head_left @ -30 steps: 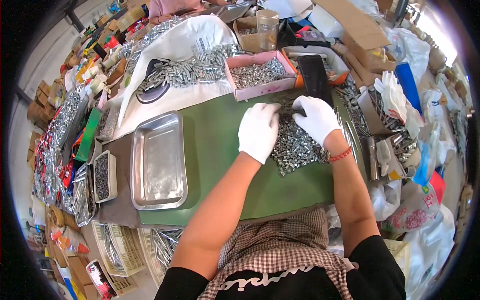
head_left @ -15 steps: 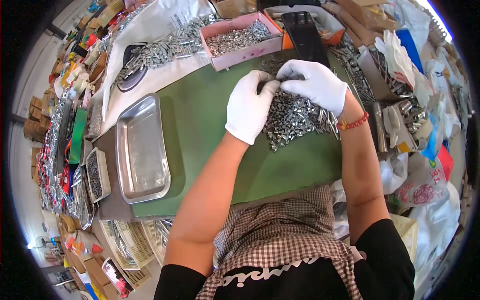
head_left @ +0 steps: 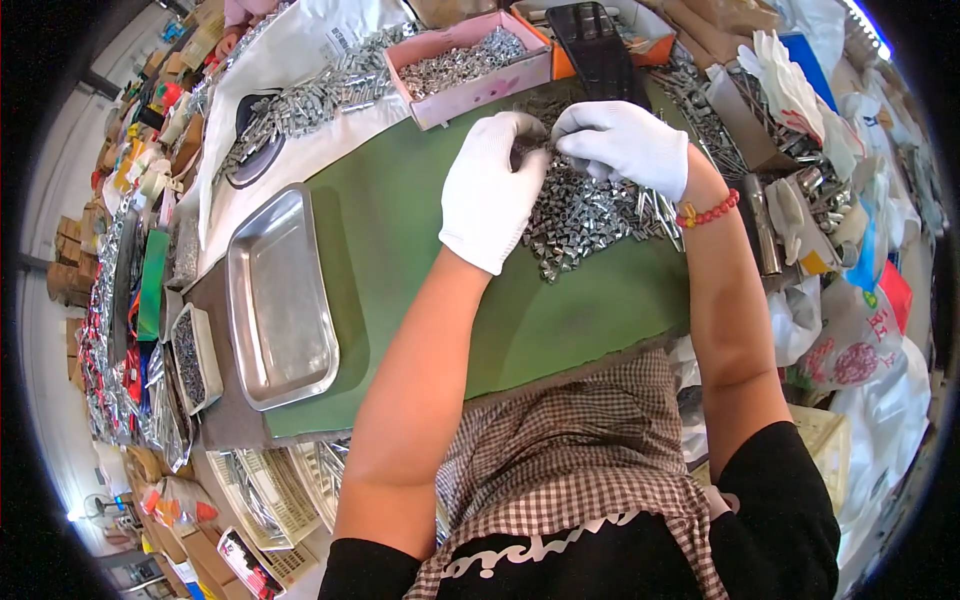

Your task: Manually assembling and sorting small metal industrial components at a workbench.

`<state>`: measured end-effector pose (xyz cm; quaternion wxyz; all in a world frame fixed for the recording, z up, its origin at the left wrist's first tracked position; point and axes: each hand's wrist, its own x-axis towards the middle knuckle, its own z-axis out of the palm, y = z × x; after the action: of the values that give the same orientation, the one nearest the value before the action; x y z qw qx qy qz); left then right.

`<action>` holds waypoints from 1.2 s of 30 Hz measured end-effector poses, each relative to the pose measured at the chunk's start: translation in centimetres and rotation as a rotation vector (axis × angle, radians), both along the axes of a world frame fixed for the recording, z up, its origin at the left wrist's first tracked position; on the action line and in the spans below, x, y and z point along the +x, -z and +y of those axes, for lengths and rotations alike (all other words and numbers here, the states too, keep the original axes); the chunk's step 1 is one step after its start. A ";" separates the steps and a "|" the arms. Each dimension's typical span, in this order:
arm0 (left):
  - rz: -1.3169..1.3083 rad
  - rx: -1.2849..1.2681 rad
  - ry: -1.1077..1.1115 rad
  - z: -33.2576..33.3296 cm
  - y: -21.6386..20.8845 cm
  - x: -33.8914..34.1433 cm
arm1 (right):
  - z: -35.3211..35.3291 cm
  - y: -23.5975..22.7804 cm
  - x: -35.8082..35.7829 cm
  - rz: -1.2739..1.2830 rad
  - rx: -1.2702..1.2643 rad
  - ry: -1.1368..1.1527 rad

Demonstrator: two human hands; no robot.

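Note:
My left hand [head_left: 490, 195], in a white glove, is over the left side of a heap of small silvery metal pieces [head_left: 578, 222]. Its thumb and fingers curl toward each other; whatever lies between them is too small or hidden to name. Close by on the right is my right hand [head_left: 628, 148], also gloved, with bent fingers pinched together above the heap. What it holds, if anything, cannot be made out. The two hands' fingertips nearly meet. Thin metal pins [head_left: 660, 215] lie at the heap's right edge, below my right hand.
On the green mat [head_left: 400, 220] sits a steel tray [head_left: 332, 350] at left. Behind are a pink box [head_left: 485, 90] of metal parts, a black phone [head_left: 600, 60] and an orange box [head_left: 655, 50]. A small white bin [head_left: 208, 350] stands far left; metal tubes [head_left: 762, 225] lie right.
My hands have drawn slightly apart at the fingertips, and the right hand's fingers have curled down more. The whole view has shifted a little.

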<state>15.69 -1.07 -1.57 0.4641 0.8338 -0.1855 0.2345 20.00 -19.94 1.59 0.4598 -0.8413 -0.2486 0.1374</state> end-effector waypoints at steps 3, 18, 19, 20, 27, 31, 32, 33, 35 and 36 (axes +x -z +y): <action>0.143 0.072 0.046 0.2 -0.1 -0.1 | -0.2 -0.2 0.0 0.052 -0.007 0.007; 0.297 -0.061 0.016 0.1 -0.6 -0.6 | -0.2 -0.7 -0.3 0.046 -0.058 -0.046; 0.297 -0.060 0.018 0.0 -0.8 -0.6 | -0.2 -0.6 -0.2 -0.025 -0.060 -0.043; 0.360 -0.012 0.015 0.0 -1.1 -0.7 | -0.2 -0.4 0.0 -0.096 -0.063 -0.040; 0.413 0.386 0.121 0.4 -1.9 -0.9 | -0.9 -0.6 0.1 -0.178 -0.201 -0.080; 0.243 0.285 0.055 0.7 -1.4 -0.8 | -0.3 -0.9 -0.4 -0.007 -0.155 -0.046; 0.223 0.227 0.061 0.7 -1.3 -0.7 | -0.3 -0.9 -0.4 0.041 -0.099 -0.044; 0.175 0.187 0.029 0.4 -1.2 -0.9 | -0.4 -0.9 -0.4 0.042 -0.099 -0.045; 0.115 0.149 0.032 0.5 -0.9 -0.6 | -0.5 -1.2 -0.5 0.012 -0.079 -0.048; 0.055 0.111 0.034 0.6 -0.9 -0.5 | -0.5 -1.1 -0.4 0.012 -0.079 -0.048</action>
<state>15.15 -0.48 -0.69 0.4259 0.8611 -0.1998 0.1929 19.58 -20.40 2.67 0.4242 -0.8517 -0.2605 0.1634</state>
